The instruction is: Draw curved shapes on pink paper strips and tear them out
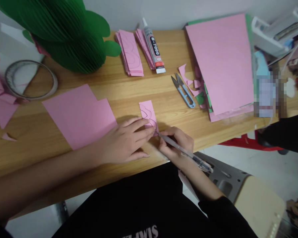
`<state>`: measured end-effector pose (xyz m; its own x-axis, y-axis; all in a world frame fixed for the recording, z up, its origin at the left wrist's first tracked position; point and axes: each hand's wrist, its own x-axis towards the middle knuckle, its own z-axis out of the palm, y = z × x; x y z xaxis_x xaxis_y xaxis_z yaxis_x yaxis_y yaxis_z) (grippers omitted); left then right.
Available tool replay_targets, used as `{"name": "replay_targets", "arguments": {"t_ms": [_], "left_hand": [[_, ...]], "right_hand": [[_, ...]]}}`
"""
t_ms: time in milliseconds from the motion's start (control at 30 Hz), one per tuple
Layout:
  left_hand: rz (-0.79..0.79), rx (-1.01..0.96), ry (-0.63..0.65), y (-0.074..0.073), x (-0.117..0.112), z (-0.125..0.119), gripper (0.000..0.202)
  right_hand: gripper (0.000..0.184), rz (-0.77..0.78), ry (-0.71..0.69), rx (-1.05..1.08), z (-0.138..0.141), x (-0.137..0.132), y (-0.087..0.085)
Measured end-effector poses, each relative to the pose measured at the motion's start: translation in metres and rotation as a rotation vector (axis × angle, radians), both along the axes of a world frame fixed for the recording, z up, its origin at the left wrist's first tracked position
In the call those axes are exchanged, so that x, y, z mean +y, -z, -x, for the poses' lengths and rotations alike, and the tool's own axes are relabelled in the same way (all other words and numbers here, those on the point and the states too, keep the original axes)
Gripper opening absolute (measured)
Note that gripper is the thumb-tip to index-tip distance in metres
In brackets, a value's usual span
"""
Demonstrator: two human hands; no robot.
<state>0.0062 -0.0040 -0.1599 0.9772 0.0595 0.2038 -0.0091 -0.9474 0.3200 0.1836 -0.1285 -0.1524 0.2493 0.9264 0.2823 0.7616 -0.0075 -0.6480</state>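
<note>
A small pink paper strip (147, 108) with curved pen lines lies on the wooden table. My left hand (129, 140) rests flat on its lower left part, fingers stretched out, covering some of the strip. Close by, my right hand (180, 142) grips a clear pen (186, 151), its tip at the strip's lower right edge. A larger pink sheet (79, 114) with a notched corner lies to the left, its lower edge partly hidden by my left hand and forearm. Blue-handled thread snips (183, 91) lie beyond my right hand, blades pointing away.
Bundled pink strips (130, 54) and a glue tube (154, 46) lie at the back. A green pleated paper cactus (72, 36) and a tape roll (53, 81) stand left. Stacked pink sheets (223, 62) and paper scraps (195, 84) are right. The table's front edge (139, 174) is near my body.
</note>
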Motion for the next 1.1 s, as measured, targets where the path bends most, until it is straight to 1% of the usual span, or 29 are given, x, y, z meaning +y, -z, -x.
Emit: {"name": "replay_targets", "arguments": {"t_ms": [200, 467, 667, 933, 1100], "left_hand": [[0.009, 0.028, -0.008, 0.0006, 0.0000, 0.0012, 0.048], [0.044, 0.023, -0.009, 0.0023, -0.0003, 0.0014, 0.047], [0.011, -0.022, 0.002, 0.0027, -0.0003, 0.0011, 0.049], [0.034, 0.026, -0.007, 0.0009, -0.0006, 0.0017, 0.048], [0.037, 0.007, -0.003, 0.0008, -0.0006, 0.0011, 0.050]], "right_hand": [[0.009, -0.003, -0.001, 0.024, -0.0008, -0.0013, 0.0022], [0.010, 0.042, -0.026, 0.040, -0.0043, -0.0041, 0.0037], [0.011, 0.070, -0.001, 0.073, -0.0045, -0.0041, 0.0031], [0.009, 0.047, 0.047, 0.055, -0.0033, -0.0028, 0.0058], [0.010, 0.042, 0.056, 0.039, -0.0024, -0.0028, 0.0091]]}}
